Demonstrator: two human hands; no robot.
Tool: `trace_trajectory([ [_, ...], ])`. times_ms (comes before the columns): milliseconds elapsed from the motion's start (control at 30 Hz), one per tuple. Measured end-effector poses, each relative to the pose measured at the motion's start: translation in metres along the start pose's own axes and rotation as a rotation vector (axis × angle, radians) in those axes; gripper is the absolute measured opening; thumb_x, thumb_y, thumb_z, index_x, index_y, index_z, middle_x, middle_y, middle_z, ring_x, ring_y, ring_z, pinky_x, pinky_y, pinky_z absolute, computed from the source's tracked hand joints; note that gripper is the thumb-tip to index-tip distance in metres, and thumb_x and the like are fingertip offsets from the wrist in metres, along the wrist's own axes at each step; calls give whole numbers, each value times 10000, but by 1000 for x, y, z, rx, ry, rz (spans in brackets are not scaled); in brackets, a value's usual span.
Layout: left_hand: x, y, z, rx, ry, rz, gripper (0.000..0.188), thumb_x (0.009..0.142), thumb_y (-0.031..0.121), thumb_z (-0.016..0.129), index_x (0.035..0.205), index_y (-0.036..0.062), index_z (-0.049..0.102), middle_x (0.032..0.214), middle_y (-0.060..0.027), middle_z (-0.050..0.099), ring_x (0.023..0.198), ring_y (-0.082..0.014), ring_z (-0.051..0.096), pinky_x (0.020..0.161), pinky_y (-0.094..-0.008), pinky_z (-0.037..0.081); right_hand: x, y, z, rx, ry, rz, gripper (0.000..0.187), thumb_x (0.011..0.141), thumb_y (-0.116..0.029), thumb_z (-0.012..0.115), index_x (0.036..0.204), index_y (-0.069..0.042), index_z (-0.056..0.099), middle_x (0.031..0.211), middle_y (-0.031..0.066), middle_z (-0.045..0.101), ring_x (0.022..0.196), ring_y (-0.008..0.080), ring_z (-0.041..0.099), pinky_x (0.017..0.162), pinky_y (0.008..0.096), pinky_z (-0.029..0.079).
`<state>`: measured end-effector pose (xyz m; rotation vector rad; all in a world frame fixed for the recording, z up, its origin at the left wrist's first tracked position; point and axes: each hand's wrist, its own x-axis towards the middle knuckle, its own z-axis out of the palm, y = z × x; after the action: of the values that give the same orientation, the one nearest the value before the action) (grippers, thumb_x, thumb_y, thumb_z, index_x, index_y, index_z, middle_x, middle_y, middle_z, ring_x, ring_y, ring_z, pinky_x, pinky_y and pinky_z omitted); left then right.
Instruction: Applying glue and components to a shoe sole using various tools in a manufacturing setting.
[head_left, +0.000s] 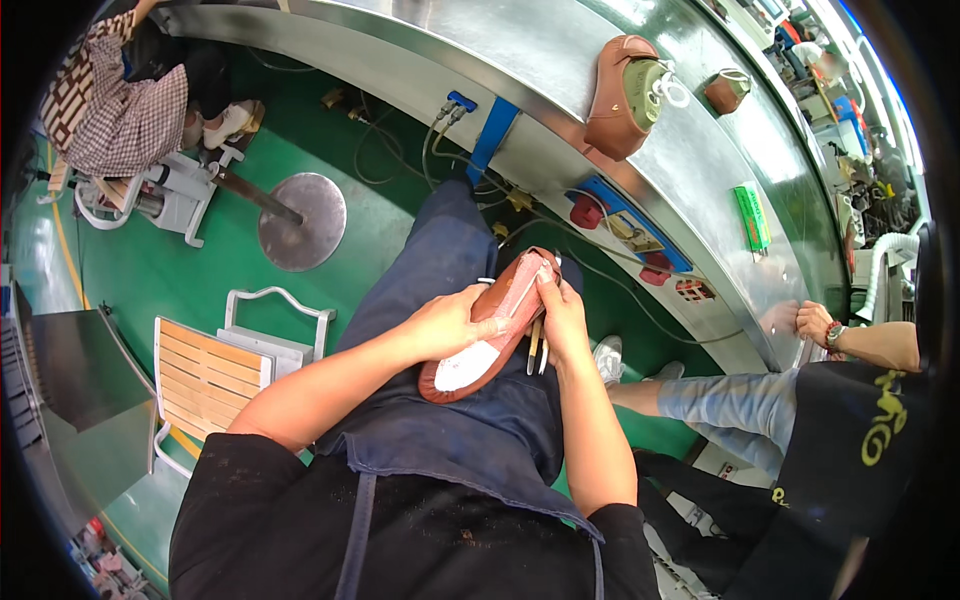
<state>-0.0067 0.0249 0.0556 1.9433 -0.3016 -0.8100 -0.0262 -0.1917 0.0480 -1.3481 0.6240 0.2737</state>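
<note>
A brown leather shoe upper (pixel 462 382) is held over my lap with its underside facing up. Its bottom shows a white patch at the near end and a pinkish strip toward the far end. My left hand (pixel 455 325) grips its left side, with the thumb lying across the underside. At the far right end my right hand (pixel 562 315) is closed on the edge, its thumb pressed on the pinkish strip. Slim pale-and-dark tools (pixel 536 350) stick out below the right palm; their upper ends are hidden. A dark blue apron (pixel 430 420) covers my lap.
Ahead runs a metal conveyor bench (pixel 540 60) bearing a brown shoe on a green last (pixel 625 100), a smaller one (pixel 727 92) and a green box (pixel 751 218). Cables (pixel 390 140) hang beneath. A slatted chair (pixel 205 375) stands left; co-workers sit far left and stand right.
</note>
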Motion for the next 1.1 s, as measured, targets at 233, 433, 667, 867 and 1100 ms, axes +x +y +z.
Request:
trace_trajectory([
  [233,-11,-2,-3,344,264,205,391,1068,364,571,1360,130,683,1120,-162,697,944,-394,722,865,-504,555,-42,-13,-12,-180,71,-69,398,996,-235,740,1254,11,562,896,34,615,727,102,627,563,251,550],
  [433,-18,5,-14,214,126,177,469,1071,327,570,1435,34,610,1232,-188,671,1096,-376,685,932,-476,546,-86,-61,-29,-203,-311,187,367,1032,-34,556,1392,32,527,1055,76,640,935,170,695,709,294,611],
  [667,-30,-2,8,430,280,320,507,1059,284,579,1454,-33,568,1381,-187,652,1175,-389,655,996,-468,545,-68,-89,-8,-337,-627,442,400,1031,-32,527,1425,33,557,1280,116,678,1159,215,689,1043,368,542],
  [867,-29,-2,10,430,279,334,477,1058,251,571,1436,-40,580,1424,-202,640,1180,-390,651,1012,-469,542,-67,-87,-6,-405,-614,538,245,1091,-120,513,1302,-2,553,974,74,653,810,202,737,679,334,648],
  [1100,3,-18,8,-264,94,244,560,1112,301,549,1558,-29,472,1468,-185,620,1289,-272,631,1089,-383,503,-108,-59,14,-692,-391,203,176,1130,-146,470,1201,1,536,877,59,604,678,144,625,616,337,553],
])
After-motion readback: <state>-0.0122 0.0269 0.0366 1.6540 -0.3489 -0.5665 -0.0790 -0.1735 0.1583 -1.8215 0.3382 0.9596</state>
